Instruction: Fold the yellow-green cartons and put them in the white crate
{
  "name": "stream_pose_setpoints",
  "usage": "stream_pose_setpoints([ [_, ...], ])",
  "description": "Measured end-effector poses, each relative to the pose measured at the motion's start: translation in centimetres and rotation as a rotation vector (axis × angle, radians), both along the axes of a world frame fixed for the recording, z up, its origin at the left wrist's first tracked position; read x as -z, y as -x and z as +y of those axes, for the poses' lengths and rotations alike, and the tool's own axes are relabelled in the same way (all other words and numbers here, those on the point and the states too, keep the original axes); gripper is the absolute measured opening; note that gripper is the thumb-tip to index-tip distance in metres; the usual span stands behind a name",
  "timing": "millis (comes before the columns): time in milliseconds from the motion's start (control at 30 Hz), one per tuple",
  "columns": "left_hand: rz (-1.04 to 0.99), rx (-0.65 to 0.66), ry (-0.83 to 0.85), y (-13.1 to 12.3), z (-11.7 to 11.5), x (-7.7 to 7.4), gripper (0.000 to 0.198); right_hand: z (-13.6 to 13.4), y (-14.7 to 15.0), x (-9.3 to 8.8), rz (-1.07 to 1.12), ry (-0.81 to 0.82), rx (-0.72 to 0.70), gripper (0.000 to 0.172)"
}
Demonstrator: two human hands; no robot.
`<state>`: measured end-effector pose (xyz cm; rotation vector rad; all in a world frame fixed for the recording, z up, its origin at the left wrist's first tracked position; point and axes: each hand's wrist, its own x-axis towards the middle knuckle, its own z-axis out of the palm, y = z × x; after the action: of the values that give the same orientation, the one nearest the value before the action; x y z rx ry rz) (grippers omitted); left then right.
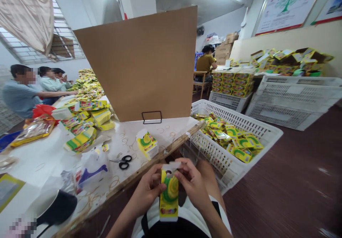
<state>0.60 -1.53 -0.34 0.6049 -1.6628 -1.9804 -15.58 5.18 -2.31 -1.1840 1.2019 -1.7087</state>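
A small yellow and green printed carton (169, 195) is upright between my hands, over my lap. My left hand (149, 184) grips its left side, thumb on the front face. My right hand (191, 177) pinches the white flap at the carton's top right. The top end looks open, with its white flaps (171, 166) raised. On the table just beyond stands a stack of similar flat cartons (147, 143). Left of that stack lie black-handled scissors (124, 162), among loose rubber bands.
A large cardboard sheet (144, 67) stands on the table (133, 131). On the right is a white crate (253, 167) of yellow cartons. A dark mug (60, 206), a plastic bag (92, 170) and carton piles (82, 127) lie left. Several people sit further off.
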Motion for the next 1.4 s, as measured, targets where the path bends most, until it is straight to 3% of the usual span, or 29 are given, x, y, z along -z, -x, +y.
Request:
stream_pose_setpoints([
  [100, -0.048, -0.147, 0.13, 0.0, 0.0, 0.2, 0.041, 0.2, 0.8, -0.9, 0.121, 0.018, 0.047, 0.02],
  [233, -0.141, -0.247, 0.289, 0.1, 0.1, 0.3, 0.041, 0.5, 1.1, -1.7, -0.002, -0.139, -0.119, 0.027],
  [367, -0.15, -0.2, 0.312, 0.2, 0.5, 0.1, 0.045, 0.4, 0.0, -1.1, -0.063, -0.208, -0.094, 0.031],
  [500, -0.091, -0.121, 0.241, 0.4, 1.0, -0.1, 0.043, 0.1, -0.7, -0.5, 0.096, -0.202, 0.035, 0.031],
  [833, -0.026, -0.109, 0.068, 0.4, 0.3, -0.1, 0.043, 0.2, 0.0, -0.4, 0.284, -0.124, 0.076, 0.024],
  [1033, -0.116, -0.184, 0.254, 1.8, 0.7, 0.1, 0.038, -0.1, 0.5, -0.2, 0.093, -0.119, -0.003, 0.025],
  [1133, -0.209, -0.302, 0.556, 2.2, -1.0, -0.2, 0.037, -0.2, 2.2, 0.2, -0.088, -0.148, 0.263, 0.028],
  [1200, -0.3, -0.452, 0.812, 1.9, -3.3, -0.2, 0.039, -0.3, 3.7, 0.3, -0.316, -0.037, 0.549, 0.038],
  [1233, -0.391, -0.523, 0.935, 1.6, -4.7, -0.1, 0.043, -0.3, 4.4, 0.3, -0.41, 0.047, 0.618, 0.045],
  [1300, -0.45, -0.599, 0.971, 0.8, -7.2, 0.3, 0.046, -0.4, 5.1, 0.2, -0.512, 0.115, 0.588, 0.053],
  [1400, -0.522, -0.587, 0.993, -0.3, -9.7, 1.1, 0.029, -0.5, 4.1, 0.5, -0.509, -0.034, 0.33, 0.044],
])
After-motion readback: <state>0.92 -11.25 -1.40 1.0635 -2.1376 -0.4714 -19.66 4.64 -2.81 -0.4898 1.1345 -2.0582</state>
